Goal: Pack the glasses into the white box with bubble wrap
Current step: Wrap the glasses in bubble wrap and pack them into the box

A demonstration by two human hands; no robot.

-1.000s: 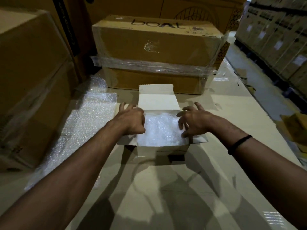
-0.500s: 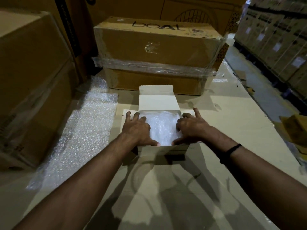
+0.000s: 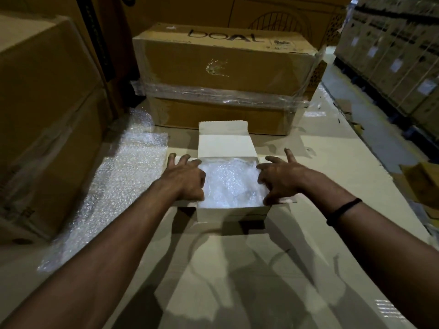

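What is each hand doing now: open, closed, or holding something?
Left hand: open, resting on the left edge of the white box.
Right hand: open, spread over its right edge.

Both forearms are bare and reach in from the near side of the white box [image 3: 232,213], converging on it. Left hand [image 3: 184,179]: palm down over the box's left rim, fingers spread and lightly bent, thumb toward the near-left corner. Right hand [image 3: 280,178]: palm down over the right rim, fingers splayed, one finger straight and pointing past the far-right corner, thumb tip by the near-right corner. Neither hand grips anything. Black band [image 3: 343,211] on the right wrist.
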